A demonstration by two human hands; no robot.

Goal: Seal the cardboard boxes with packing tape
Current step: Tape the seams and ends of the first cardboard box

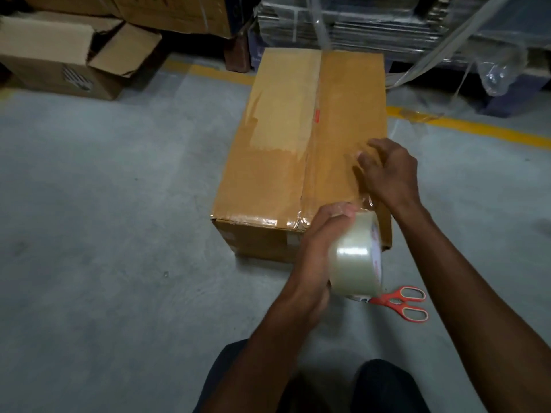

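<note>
A long brown cardboard box lies on the grey floor, its top flaps closed and streaked with clear tape along the centre seam. My left hand grips a big roll of clear packing tape at the box's near right corner. A strip of tape runs from the roll up onto the box top. My right hand rests on the right side of the box top with its fingers curled down on that strip.
Orange-handled scissors lie on the floor just right of the roll. An open cardboard box sits at the far left. Plastic-wrapped pallets stand behind the box, beyond a yellow floor line. My knees show at the bottom.
</note>
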